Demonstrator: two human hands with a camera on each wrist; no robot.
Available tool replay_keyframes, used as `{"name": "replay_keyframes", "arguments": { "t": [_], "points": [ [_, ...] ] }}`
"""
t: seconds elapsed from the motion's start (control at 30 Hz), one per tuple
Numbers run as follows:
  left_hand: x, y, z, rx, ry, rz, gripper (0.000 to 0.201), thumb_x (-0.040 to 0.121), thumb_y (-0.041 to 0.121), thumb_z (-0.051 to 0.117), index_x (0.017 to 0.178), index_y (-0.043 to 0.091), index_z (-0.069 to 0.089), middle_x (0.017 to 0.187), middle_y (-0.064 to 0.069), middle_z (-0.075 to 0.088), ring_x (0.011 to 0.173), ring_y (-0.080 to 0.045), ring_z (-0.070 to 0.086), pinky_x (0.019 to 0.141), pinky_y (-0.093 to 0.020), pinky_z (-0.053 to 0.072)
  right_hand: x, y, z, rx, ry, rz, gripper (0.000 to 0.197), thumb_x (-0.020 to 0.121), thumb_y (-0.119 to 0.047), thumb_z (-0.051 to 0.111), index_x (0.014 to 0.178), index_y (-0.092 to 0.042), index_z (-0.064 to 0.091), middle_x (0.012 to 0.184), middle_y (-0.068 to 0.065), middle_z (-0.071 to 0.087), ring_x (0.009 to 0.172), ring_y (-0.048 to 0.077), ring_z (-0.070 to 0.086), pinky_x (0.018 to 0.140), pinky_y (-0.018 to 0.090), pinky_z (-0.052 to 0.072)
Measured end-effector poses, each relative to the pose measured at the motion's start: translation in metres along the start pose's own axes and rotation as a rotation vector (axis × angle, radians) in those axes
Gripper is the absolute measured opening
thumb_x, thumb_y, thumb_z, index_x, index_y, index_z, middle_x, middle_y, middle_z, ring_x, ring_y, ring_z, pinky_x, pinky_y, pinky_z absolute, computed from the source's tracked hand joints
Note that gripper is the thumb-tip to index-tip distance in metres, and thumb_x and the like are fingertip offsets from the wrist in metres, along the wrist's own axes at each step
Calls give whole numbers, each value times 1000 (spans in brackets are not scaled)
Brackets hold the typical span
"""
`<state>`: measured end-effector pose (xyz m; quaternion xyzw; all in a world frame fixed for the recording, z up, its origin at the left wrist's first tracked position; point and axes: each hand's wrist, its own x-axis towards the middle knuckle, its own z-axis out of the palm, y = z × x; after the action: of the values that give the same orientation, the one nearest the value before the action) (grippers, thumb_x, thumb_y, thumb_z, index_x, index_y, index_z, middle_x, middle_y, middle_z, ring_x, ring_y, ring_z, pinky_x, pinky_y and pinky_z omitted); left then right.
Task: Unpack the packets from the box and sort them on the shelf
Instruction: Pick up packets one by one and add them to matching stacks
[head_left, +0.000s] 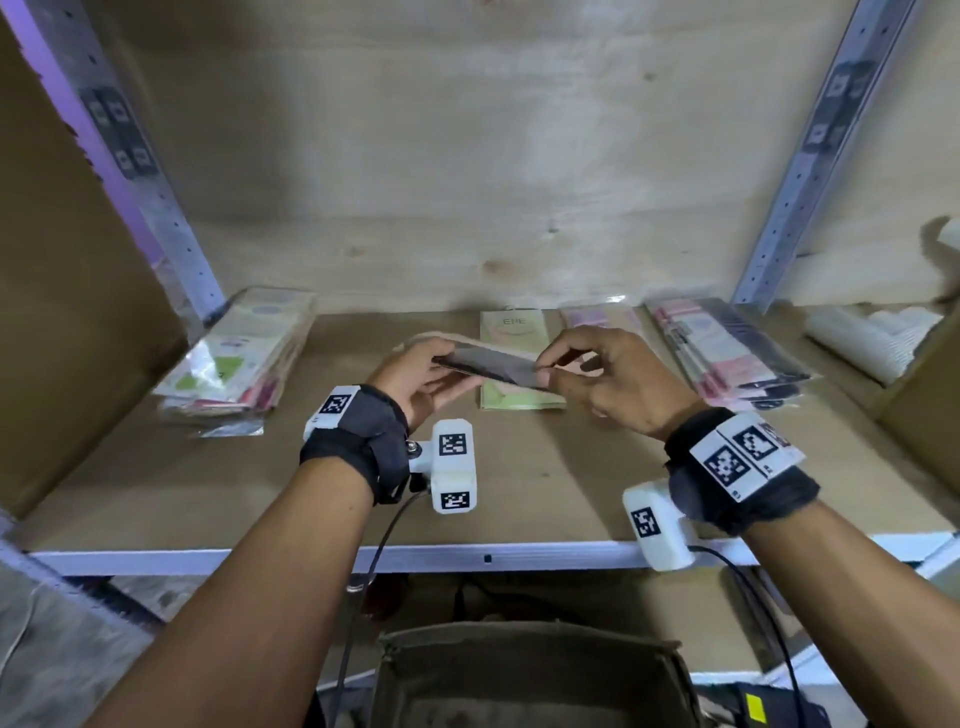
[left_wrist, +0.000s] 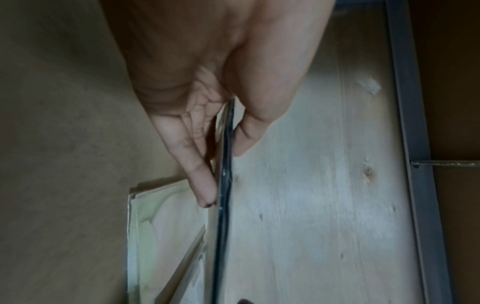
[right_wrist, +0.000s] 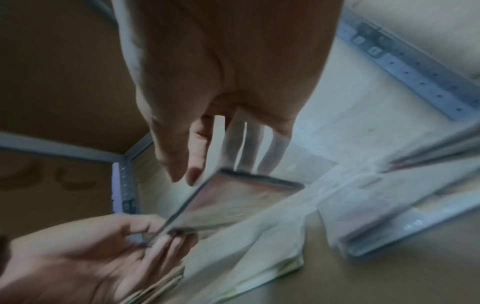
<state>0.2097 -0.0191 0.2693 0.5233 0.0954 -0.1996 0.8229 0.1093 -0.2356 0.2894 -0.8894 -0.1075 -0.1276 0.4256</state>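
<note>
Both hands hold one dark packet (head_left: 488, 366) above the middle of the brown shelf (head_left: 545, 483). My left hand (head_left: 441, 371) pinches its left end between thumb and fingers; the left wrist view shows that packet (left_wrist: 224, 185) edge-on in the left hand (left_wrist: 224, 176). My right hand (head_left: 545, 371) pinches the right end, and in the right wrist view the right hand (right_wrist: 228, 156) holds the clear flap of the packet (right_wrist: 233, 197). A pale green packet (head_left: 511, 400) lies flat on the shelf right under it. The open cardboard box (head_left: 530, 675) stands below the shelf edge.
A fanned pile of green and pink packets (head_left: 234, 364) lies at the shelf's left, a pink and dark pile (head_left: 727, 353) at its right, a pink packet (head_left: 602, 317) at the back. A large carton (head_left: 67, 312) stands left, white wrapping (head_left: 872, 332) right. Metal uprights (head_left: 810, 171) frame the bay.
</note>
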Motion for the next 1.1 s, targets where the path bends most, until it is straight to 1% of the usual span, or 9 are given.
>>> {"name": "replay_keyframes", "arguments": {
  "t": [0.1,0.2,0.4,0.53,0.67,0.77,0.83,1.0,1.1],
  "points": [
    [4,-5,1,16,-12,27,10,92,5,61,100,2,56,84,-22,75,73,-26,76,57,-33,60,1,16,-12,53,117,114,3,87,-27,71,90,-25,72,98,-12,72,96,4,65,90,26,48],
    [6,-9,0,-15,-53,26,14,92,7,64,103,3,58,86,-20,76,83,-27,74,61,-33,61,5,28,-19,109,180,243,6,89,-23,70,93,-19,69,101,-2,72,100,16,66,95,33,52],
    [-1,-11,-1,-103,-200,10,22,92,10,64,111,-1,58,100,-21,75,89,-26,75,69,-33,61,0,39,-17,171,184,442,29,87,-35,72,110,-18,64,105,2,67,96,18,64,72,27,50],
    [-7,-9,-5,-119,-250,19,30,91,12,66,116,0,56,105,-23,73,96,-29,74,76,-37,61,-2,32,-18,472,217,478,35,84,-12,76,115,-9,60,119,22,65,101,35,66,84,43,54],
    [-15,2,-15,-90,-270,-17,65,80,40,79,125,7,46,115,-30,68,107,-41,68,85,-50,58,-3,33,-24,719,189,454,32,87,2,67,118,-5,64,125,22,65,97,31,68,74,34,60],
    [-19,13,-27,187,-181,41,61,80,65,65,120,21,56,114,-20,71,100,-28,72,72,-39,62,-6,39,-30,781,122,443,34,89,7,61,119,-8,66,114,17,72,93,24,71,70,29,61],
    [-18,14,-35,369,-127,53,61,80,72,55,124,29,58,118,-3,69,95,-18,70,62,-34,59,-7,41,-32,767,77,440,35,87,6,63,117,-11,68,107,13,75,92,22,72,69,26,59],
    [-13,6,-43,494,-196,-54,51,84,58,62,117,20,70,108,-10,75,87,-23,76,58,-28,58,-9,39,-25,723,38,446,43,82,7,68,123,-9,65,117,24,68,106,35,68,94,43,55],
    [-6,1,-46,447,-155,-29,45,82,44,71,116,14,71,111,-13,74,85,-24,75,60,-29,58,-8,34,-22,731,109,474,47,81,4,71,125,-10,63,119,20,69,99,30,70,90,41,56]
  ]
}}
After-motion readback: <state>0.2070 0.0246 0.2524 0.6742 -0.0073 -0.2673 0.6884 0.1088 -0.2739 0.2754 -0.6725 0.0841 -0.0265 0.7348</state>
